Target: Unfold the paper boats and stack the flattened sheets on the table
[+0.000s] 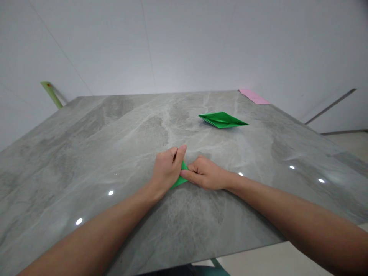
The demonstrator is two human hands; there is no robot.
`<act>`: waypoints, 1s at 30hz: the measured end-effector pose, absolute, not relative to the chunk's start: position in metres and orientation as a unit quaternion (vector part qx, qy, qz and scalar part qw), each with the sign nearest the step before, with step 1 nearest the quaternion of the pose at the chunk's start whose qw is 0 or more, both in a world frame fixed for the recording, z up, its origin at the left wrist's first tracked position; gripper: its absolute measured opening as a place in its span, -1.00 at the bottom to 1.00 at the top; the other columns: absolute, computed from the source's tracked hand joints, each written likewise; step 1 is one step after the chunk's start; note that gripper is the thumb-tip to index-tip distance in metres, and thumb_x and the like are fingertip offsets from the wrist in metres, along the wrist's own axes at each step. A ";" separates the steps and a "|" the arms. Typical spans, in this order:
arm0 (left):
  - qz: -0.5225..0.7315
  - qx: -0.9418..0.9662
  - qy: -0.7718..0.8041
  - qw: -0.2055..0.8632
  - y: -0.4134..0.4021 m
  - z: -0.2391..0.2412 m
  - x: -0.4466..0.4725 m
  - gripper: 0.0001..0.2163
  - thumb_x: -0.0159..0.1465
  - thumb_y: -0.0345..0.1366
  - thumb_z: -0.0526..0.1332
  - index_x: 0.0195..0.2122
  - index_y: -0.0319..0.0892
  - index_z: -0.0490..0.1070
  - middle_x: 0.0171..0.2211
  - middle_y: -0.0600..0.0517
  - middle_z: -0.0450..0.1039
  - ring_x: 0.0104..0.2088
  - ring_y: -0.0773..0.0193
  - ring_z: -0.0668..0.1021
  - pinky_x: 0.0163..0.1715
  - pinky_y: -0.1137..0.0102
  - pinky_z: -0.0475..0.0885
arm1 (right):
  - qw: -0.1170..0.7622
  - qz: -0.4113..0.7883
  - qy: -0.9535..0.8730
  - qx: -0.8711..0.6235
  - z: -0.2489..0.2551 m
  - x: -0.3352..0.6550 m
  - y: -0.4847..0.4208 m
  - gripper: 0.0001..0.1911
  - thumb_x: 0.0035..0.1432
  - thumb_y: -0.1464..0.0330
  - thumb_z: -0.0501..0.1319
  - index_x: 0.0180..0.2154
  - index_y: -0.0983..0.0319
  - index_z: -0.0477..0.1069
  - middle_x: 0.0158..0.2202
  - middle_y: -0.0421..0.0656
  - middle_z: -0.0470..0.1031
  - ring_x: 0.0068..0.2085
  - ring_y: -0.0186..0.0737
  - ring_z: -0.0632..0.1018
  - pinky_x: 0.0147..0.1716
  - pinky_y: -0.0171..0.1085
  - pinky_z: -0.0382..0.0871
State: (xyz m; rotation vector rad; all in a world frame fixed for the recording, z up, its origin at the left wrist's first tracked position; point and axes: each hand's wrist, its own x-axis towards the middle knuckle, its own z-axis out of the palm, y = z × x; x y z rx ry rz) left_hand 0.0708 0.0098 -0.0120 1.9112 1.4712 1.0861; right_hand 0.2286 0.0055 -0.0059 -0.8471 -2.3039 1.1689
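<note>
A small piece of folded green paper [181,181] is held between my two hands, low over the near middle of the table. My left hand [168,168] is closed around its left part with the thumb pointing up, and it hides much of the paper. From the right, my right hand [204,173] pinches the paper's edge between thumb and fingers. Farther back, slightly right, a second folded green paper [222,120] lies on the table, a long diamond shape with pointed ends.
The grey marbled table [129,126] meets a white wall [178,46] at the back. Pink paper [254,96] lies at the far right corner. A light green strip [52,95] stands beyond the left edge. The table's front edge runs close below my hands.
</note>
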 end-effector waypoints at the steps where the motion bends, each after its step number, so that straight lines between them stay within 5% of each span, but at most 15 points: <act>1: 0.403 0.695 0.539 0.252 0.009 -0.012 0.071 -0.54 0.35 -0.03 -0.02 -0.66 -0.12 0.18 -0.69 0.14 0.18 -0.64 0.38 0.28 -0.56 0.42 0.12 | 0.204 0.414 -0.834 -0.302 -0.005 0.228 0.005 -0.49 0.32 0.15 0.00 -0.64 0.16 -0.05 -0.71 -0.37 -0.09 -0.65 -0.47 0.02 -0.62 -0.32 -0.13; 13: 0.389 0.725 0.529 0.208 0.009 -0.005 0.073 -0.50 0.37 -0.04 -0.09 -0.72 -0.08 0.01 -0.74 0.14 0.04 -0.68 0.38 0.22 -0.59 0.39 0.06 | 0.164 0.495 -0.802 -0.293 -0.004 0.231 0.002 -0.52 0.34 0.12 -0.01 -0.59 0.18 0.20 -0.79 -0.33 0.23 -0.72 -0.42 0.27 -0.62 -0.39 0.18; 19: 0.389 0.716 0.535 0.223 0.009 -0.005 0.073 -0.44 0.37 0.06 -0.11 -0.74 -0.08 -0.07 -0.75 0.14 0.00 -0.68 0.38 0.18 -0.60 0.37 -0.01 | 0.185 0.473 -0.812 -0.287 -0.005 0.231 0.002 -0.52 0.34 0.15 -0.01 -0.60 0.19 0.19 -0.77 -0.33 0.19 -0.69 -0.42 0.25 -0.61 -0.38 0.13; 24: 0.381 0.715 0.535 0.238 0.010 -0.008 0.069 -0.40 0.37 0.16 -0.16 -0.73 -0.10 0.00 -0.74 0.14 0.02 -0.67 0.38 0.19 -0.61 0.39 0.00 | 0.232 0.428 -0.821 -0.299 -0.007 0.231 0.005 -0.48 0.29 0.12 0.03 -0.66 0.16 0.00 -0.72 -0.37 -0.03 -0.66 -0.46 0.06 -0.63 -0.35 -0.07; 26: 0.365 0.736 0.523 0.228 0.009 -0.009 0.066 -0.47 0.38 0.09 -0.08 -0.62 -0.13 0.22 -0.71 0.14 0.14 -0.65 0.36 0.28 -0.59 0.41 0.09 | 0.259 0.417 -0.803 -0.339 -0.009 0.231 0.006 -0.46 0.27 0.11 0.05 -0.67 0.16 -0.02 -0.73 -0.36 -0.04 -0.65 -0.46 0.05 -0.62 -0.34 -0.09; 28: 0.351 0.761 0.499 0.219 0.009 -0.010 0.061 -0.61 0.38 0.03 0.03 -0.30 -0.18 0.44 -0.57 0.10 0.38 -0.55 0.30 0.44 -0.50 0.43 0.26 | 0.293 0.415 -0.765 -0.397 -0.011 0.232 0.008 -0.45 0.27 0.09 0.03 -0.69 0.16 0.03 -0.76 -0.34 0.04 -0.67 -0.45 0.10 -0.63 -0.34 -0.06; 30: 0.350 0.795 0.451 0.205 0.008 -0.012 0.057 -0.54 0.32 0.03 0.15 0.08 -0.22 0.37 -0.26 -0.05 0.54 -0.28 0.17 0.58 -0.28 0.35 0.43 | 0.321 0.410 -0.731 -0.441 -0.012 0.233 0.010 -0.44 0.28 0.06 0.01 -0.70 0.17 0.10 -0.78 -0.31 0.12 -0.69 -0.43 0.15 -0.64 -0.34 -0.01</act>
